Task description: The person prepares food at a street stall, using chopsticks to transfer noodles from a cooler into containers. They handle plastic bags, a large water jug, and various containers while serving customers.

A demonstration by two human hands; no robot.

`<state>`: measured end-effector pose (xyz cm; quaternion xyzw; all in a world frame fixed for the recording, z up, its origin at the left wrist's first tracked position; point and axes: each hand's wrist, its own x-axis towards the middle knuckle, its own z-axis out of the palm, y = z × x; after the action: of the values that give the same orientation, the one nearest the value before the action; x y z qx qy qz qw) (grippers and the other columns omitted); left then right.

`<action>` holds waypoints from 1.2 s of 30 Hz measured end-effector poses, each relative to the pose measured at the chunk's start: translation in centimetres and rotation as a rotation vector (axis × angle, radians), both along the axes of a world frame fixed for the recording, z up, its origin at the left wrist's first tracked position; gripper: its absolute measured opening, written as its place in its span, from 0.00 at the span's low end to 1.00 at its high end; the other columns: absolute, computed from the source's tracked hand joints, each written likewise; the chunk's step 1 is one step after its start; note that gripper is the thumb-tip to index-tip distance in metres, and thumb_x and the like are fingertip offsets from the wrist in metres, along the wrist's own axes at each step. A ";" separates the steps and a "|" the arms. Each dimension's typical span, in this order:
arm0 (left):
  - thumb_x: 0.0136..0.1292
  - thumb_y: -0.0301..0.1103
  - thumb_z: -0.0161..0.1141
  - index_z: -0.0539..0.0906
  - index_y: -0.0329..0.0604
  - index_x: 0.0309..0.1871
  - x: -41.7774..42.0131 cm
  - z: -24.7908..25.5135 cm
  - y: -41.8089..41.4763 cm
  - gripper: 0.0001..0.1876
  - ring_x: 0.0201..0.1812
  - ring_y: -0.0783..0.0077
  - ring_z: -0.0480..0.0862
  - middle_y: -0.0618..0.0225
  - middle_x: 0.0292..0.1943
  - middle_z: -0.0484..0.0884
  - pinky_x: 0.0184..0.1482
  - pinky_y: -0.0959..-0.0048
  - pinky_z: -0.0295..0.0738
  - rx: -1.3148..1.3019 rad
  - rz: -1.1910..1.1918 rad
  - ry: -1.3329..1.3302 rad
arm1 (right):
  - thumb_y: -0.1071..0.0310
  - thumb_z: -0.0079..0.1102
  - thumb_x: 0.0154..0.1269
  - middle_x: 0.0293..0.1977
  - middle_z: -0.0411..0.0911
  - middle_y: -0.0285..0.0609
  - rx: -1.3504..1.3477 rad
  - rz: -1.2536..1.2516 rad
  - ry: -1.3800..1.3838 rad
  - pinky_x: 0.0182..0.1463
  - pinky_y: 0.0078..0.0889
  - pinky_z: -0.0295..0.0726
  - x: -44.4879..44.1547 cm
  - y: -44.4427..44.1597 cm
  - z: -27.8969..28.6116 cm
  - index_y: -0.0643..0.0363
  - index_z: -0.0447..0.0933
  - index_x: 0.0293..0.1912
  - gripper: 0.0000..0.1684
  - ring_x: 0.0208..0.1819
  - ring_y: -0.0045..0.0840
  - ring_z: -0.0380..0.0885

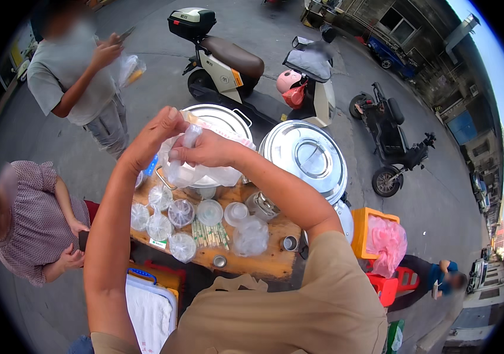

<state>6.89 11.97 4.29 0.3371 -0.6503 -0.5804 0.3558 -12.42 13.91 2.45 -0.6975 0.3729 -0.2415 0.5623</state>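
Both hands are raised over the far side of a wooden table (274, 261), at a thin translucent plastic bag (227, 176). My right hand (210, 148) grips its gathered neck between thumb and fingers. Beside it, my left hand (163, 130) is closed at the bag's upper edge, its fingertips partly hidden. Behind the bag is a round metal pot (234, 117), largely covered from sight. Nearer to me stand several plastic-wrapped cups or bowls (181, 213), wrapped chopsticks (210, 233), a stack of clear lids or bowls (210, 212) and a crumpled clear bag (250, 236).
A large lidded metal pot (311, 155) stands at right, near an orange crate (360, 232) with pink plastic bags (385, 241). One person (75, 79) stands far left; another (44, 217) is nearer. A scooter (234, 66) is parked beyond the table, a white-lined box (150, 305) below left.
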 end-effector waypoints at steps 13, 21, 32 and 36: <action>0.78 0.50 0.58 0.84 0.44 0.52 -1.6 -5.0 -2.7 0.18 0.47 0.76 0.84 0.68 0.47 0.86 0.50 0.71 0.79 0.393 0.070 0.453 | 0.76 0.65 0.55 0.51 0.78 0.45 -1.324 -0.300 0.291 0.55 0.40 0.80 -0.1 -0.1 -0.9 0.59 0.80 0.43 0.13 0.56 0.41 0.77; 0.74 0.34 0.62 0.82 0.45 0.44 2.0 -11.3 -7.6 0.05 0.30 0.81 0.78 0.71 0.32 0.82 0.29 0.76 0.69 0.498 0.724 0.383 | 0.72 0.67 0.61 0.58 0.78 0.44 -1.134 -0.603 0.417 0.67 0.50 0.68 -3.1 3.8 -6.2 0.61 0.83 0.36 0.04 0.65 0.45 0.71; 0.69 0.42 0.68 0.67 0.36 0.71 4.3 -15.6 0.5 0.34 0.48 0.72 0.82 0.62 0.52 0.82 0.49 0.67 0.80 0.125 0.927 0.275 | 0.62 0.68 0.67 0.60 0.71 0.57 -1.074 -0.645 0.710 0.67 0.57 0.67 0.2 8.8 -8.1 0.63 0.78 0.57 0.23 0.62 0.52 0.70; 0.73 0.38 0.65 0.73 0.35 0.65 7.3 -18.4 13.2 0.24 0.39 0.76 0.85 0.65 0.46 0.83 0.41 0.72 0.80 0.239 0.778 0.356 | 0.67 0.66 0.70 0.58 0.73 0.55 -1.156 -0.535 0.439 0.67 0.50 0.70 5.9 12.0 -8.7 0.66 0.79 0.56 0.19 0.63 0.47 0.72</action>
<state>14.24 25.14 -14.15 0.4904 -0.3320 -0.5232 0.6129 -6.54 25.87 -6.26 -0.8030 0.4491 -0.3856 -0.0696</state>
